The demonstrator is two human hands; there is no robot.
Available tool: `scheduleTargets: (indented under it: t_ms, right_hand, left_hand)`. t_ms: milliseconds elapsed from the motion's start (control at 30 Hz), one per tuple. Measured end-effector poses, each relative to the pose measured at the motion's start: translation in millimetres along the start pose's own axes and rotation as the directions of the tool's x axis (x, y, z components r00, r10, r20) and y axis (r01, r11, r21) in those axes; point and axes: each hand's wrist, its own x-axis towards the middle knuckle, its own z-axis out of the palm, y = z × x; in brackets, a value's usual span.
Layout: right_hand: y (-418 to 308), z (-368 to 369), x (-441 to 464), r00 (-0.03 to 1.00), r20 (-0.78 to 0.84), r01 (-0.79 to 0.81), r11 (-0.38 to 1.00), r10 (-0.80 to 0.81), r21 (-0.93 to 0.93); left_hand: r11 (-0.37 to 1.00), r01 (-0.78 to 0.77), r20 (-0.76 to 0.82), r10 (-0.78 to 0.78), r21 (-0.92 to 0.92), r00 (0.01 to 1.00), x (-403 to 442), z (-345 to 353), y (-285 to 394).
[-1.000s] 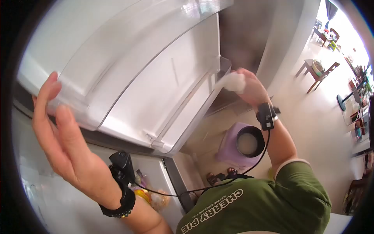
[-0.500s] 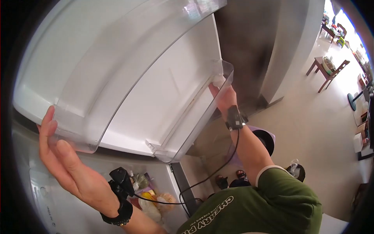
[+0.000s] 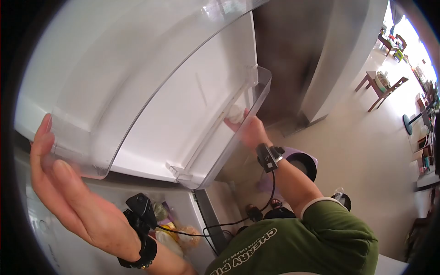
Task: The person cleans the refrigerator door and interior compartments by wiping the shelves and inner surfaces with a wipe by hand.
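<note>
An opened refrigerator door fills the upper left, with two clear plastic shelves on its inner side. My left hand is at the door's left edge, its fingers and thumb around the corner of the larger clear shelf. Down in the smaller door shelf is my right hand, closed on a crumpled white cloth; it could also be tissue. The cloth rests against the shelf's inside near the middle, and some fingertips are hidden behind it and the clear front wall.
Below the door, an open refrigerator compartment holds bagged food. A black cable runs between my wrist-worn devices. A purple bucket or stool stands on the floor to the right, with a wooden chair farther off.
My right hand has slid the white cloth along the smaller shelf, from its far end toward the middle. My left hand stays at the door edge while the view has shifted slightly.
</note>
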Motion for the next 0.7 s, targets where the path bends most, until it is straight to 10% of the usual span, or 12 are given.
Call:
scheduleTargets:
  t_ms: [67, 133, 167, 233, 533, 700]
  right_hand:
    - [-51.1, 32.2, -30.6, 0.992, -0.012, -0.087, 0.598, 0.128, -0.797]
    - [2.1, 20.9, -33.8, 0.961, 0.278, 0.148, 0.851, -0.002, -0.504]
    - [8.5, 28.1, -40.8, 0.95, 0.303, -0.016, 0.981, 0.076, -0.195]
    - [21.4, 42.5, -55.3, 0.909, 0.347, -0.384, 0.785, 0.23, 0.487]
    - [35.8, 83.5, -103.5, 0.707, 0.56, -0.691, 0.592, 0.433, 0.415]
    - [60.1, 70.3, -99.0, 0.776, 0.521, -0.471, 0.876, 0.357, 0.101]
  left_hand:
    - [1.0, 0.007, -0.004, -0.007, -0.026, 1.0, -0.3, 0.5, -1.0]
    - [0.999, 0.01, -0.01, -0.01, -0.036, 1.0, -0.3, 0.8, -2.0]
    - [0.999, 0.009, -0.014, -0.01, -0.035, 1.0, -0.4, 1.0, -2.2]
    - [0.999, 0.021, -0.023, -0.022, -0.049, 0.999, -0.2, 1.5, -2.5]
    - [0.986, 0.034, -0.07, -0.046, -0.162, 0.996, 1.4, 2.3, -4.1]
    - [0.987, 0.057, -0.057, -0.066, -0.151, 0.996, 0.9, 0.6, -5.2]
